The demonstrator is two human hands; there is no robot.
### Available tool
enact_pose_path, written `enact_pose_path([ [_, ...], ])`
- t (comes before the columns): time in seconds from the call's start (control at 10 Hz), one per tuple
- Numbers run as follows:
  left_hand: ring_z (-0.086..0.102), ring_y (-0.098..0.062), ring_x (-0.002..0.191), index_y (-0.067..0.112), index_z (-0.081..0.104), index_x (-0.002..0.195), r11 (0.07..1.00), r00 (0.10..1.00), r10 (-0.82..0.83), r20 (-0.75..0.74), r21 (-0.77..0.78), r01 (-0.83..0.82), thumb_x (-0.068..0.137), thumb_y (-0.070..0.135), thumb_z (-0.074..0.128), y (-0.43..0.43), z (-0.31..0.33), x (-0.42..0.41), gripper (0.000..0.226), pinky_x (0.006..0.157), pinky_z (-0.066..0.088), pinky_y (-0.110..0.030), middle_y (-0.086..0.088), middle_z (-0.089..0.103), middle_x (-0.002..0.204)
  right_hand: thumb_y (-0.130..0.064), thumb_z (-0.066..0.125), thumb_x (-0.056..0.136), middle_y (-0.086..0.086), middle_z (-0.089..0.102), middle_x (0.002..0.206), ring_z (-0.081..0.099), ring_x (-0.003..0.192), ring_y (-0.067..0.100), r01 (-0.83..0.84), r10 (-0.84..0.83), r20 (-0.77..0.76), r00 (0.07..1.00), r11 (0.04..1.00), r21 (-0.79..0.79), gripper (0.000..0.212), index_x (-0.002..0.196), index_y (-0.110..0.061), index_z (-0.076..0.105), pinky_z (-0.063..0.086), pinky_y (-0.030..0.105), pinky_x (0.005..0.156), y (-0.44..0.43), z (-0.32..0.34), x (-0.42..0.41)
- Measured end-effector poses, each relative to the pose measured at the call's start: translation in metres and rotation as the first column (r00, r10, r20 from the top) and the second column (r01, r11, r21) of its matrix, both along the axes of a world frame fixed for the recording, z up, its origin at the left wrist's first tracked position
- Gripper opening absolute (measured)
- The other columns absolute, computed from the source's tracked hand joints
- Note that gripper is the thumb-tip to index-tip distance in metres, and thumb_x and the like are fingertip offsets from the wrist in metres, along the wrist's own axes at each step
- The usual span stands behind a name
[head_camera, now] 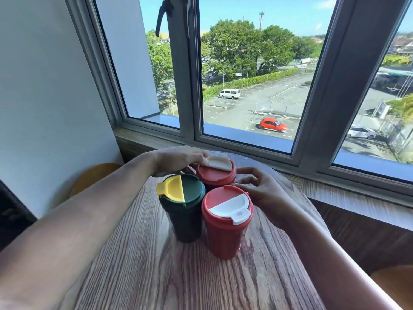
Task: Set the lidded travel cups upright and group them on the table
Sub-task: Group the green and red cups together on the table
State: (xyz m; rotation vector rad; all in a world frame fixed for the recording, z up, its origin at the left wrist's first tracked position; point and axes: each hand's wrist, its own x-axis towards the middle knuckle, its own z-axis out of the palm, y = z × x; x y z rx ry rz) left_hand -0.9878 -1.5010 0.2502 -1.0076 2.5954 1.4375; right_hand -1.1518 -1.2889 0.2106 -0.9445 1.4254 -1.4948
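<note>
**Three travel cups upright and clustered, both hands at the rear cup**

Three lidded plastic travel cups stand upright in a tight triangle on a round wooden table point(156, 265) with dark, pronounced grain, set beside a large window. Nearest on the left is a dark green cup with a half-moon yellow flip tab on its lid point(182, 206). Nearest on the right is a red cup with a white half-moon flip tab point(226, 220). Behind and between them stands a second red cup with a cream flip tab point(215, 171). The three look to be touching or nearly so.

The left hand point(178, 161) lies over the far left edge of the rear red cup, fingers curled onto its lid rim, appearing to grip it lightly. The right hand point(261, 189) sits just beside the same cup on the right, fingers bent, fingertips at the gap between the two red cups; whether it actually holds anything cannot be told.

The task appears almost finished: no cup lies on its side, and the group is already formed. What seems left is a final nudge and letting go.

The cups are smooth, matte, tapering tumblers with round snap lids.
</note>
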Motion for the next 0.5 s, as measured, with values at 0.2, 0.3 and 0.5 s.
enact_pose_path([
  [0.2, 0.066, -0.01, 0.093, 0.02, 0.064, 0.127, 0.998, 0.995, -0.062, -0.073, -0.006, 0.062, 0.098, 0.031, 0.057, 0.024, 0.016, 0.004, 0.031, 0.086, 0.05, -0.029, -0.004, 0.071, 0.113, -0.013, 0.077, 0.08, 0.015, 0.066, 0.098, 0.069, 0.073, 0.013, 0.027, -0.027, 0.001, 1.0, 1.0, 0.014, 0.037, 0.114, -0.01, 0.064, 0.053, 0.019, 0.057, 0.003, 0.002, 0.002],
  [0.3, 0.069, -0.012, 0.097, 0.023, 0.064, 0.126, 0.998, 0.992, -0.06, -0.112, -0.018, 0.058, 0.096, 0.035, 0.06, 0.034, 0.024, 0.009, 0.032, 0.09, 0.052, -0.037, -0.002, 0.072, 0.114, -0.018, 0.077, 0.08, 0.012, 0.067, 0.096, 0.07, 0.074, 0.012, 0.029, -0.029, -0.023, 0.999, 0.999, 0.018, 0.036, 0.113, -0.01, 0.064, 0.052, 0.019, 0.058, 0.007, 0.004, 0.003],
  [0.5, 0.069, -0.014, 0.107, 0.027, 0.062, 0.123, 0.993, 0.972, -0.001, -0.236, -0.118, -0.027, 0.092, 0.041, 0.062, 0.041, 0.032, 0.03, 0.034, 0.098, 0.055, -0.046, 0.002, 0.069, 0.12, -0.025, 0.069, 0.089, 0.003, 0.07, 0.095, 0.069, 0.083, 0.017, 0.128, -0.13, -0.17, 0.977, 0.991, -0.024, 0.017, 0.104, -0.018, 0.067, 0.056, 0.039, 0.084, 0.017, 0.003, -0.002],
])
